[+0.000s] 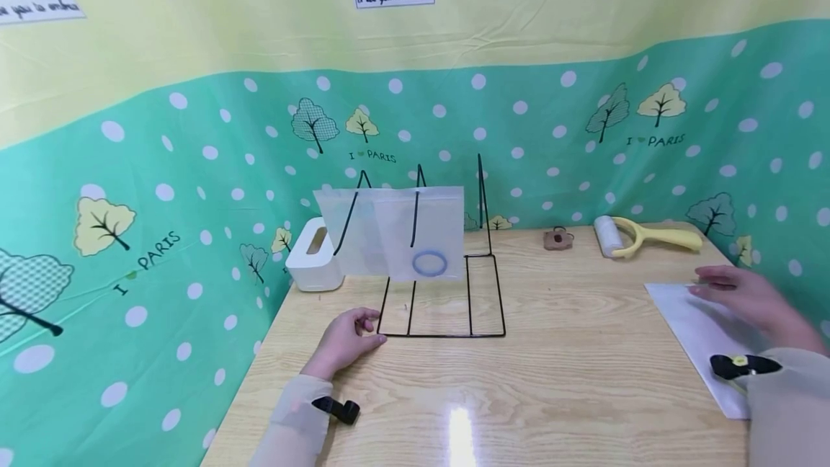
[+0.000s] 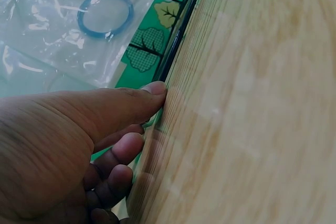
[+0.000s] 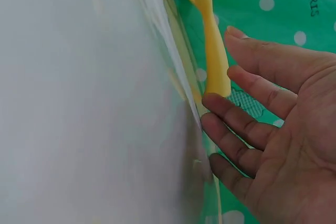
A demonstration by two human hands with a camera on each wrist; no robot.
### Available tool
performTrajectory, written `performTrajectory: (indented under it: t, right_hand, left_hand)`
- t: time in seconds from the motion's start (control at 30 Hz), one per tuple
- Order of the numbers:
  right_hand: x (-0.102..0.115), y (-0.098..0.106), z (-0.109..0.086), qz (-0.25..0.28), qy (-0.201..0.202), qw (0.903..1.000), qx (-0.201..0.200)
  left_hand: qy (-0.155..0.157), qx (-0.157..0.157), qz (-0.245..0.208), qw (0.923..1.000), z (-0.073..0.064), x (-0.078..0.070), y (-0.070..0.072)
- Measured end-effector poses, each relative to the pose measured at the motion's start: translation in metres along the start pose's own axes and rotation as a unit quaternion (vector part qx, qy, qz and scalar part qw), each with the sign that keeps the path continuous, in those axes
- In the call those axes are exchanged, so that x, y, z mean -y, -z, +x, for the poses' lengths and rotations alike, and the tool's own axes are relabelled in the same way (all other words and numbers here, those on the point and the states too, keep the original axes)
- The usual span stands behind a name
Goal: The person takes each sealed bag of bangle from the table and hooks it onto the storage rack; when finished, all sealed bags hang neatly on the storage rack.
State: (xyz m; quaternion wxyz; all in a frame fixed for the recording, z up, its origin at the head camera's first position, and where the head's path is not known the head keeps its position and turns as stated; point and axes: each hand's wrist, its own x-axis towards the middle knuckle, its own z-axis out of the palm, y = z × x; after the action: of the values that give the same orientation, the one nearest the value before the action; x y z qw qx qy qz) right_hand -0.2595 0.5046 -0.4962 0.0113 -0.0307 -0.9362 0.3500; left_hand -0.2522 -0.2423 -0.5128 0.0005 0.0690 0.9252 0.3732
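A black wire rack (image 1: pixel 441 336) stands on the table with frosted plastic bags (image 1: pixel 350 236) hanging among its upright prongs. The front bag holds a blue ring (image 1: pixel 430 274). My left hand (image 1: pixel 344 337) pinches the rack's front left corner; in the left wrist view its thumb (image 2: pixel 152 88) lies on the wire and the other fingers curl below. On the far right, my right hand (image 1: pixel 746 298) is over the upper edge of a flat white sheet-like piece (image 1: pixel 697 337). In the right wrist view its fingers are loosely spread, fingertips at that edge, with nothing gripped.
A white box with a slot (image 1: pixel 315 265) stands behind the rack on the left. Toward the back right lie a small brown item (image 1: pixel 558 238) and a lint roller (image 1: pixel 655 235) with a yellow handle. A green dotted curtain (image 1: pixel 194 236) borders the table (image 1: pixel 551 380).
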Motion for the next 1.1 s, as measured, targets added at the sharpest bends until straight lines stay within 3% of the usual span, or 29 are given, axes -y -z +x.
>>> performTrajectory:
  t: [0.33, 0.67, 0.97, 1.1]
  right_hand:
    - [-0.002, -0.001, 0.001, 0.023, -0.038, 0.9984, -0.036]
    - [-0.005, -0.013, 0.005, 0.005, -0.072, 0.9954, -0.063]
    - [-0.006, -0.019, 0.01, -0.006, -0.126, 0.9905, -0.054]
    - [-0.004, -0.02, 0.01, -0.01, -0.131, 0.99, -0.051]
  left_hand:
    - [0.001, 0.0, 0.001, 1.0, -0.002, -0.002, 0.001]
    - [0.002, 0.0, 0.003, 1.0, -0.001, -0.001, 0.001]
    - [0.002, -0.001, 0.007, 1.0, 0.0, 0.001, 0.0]
    - [0.005, 0.001, 0.006, 1.0, 0.001, 0.001, 0.0]
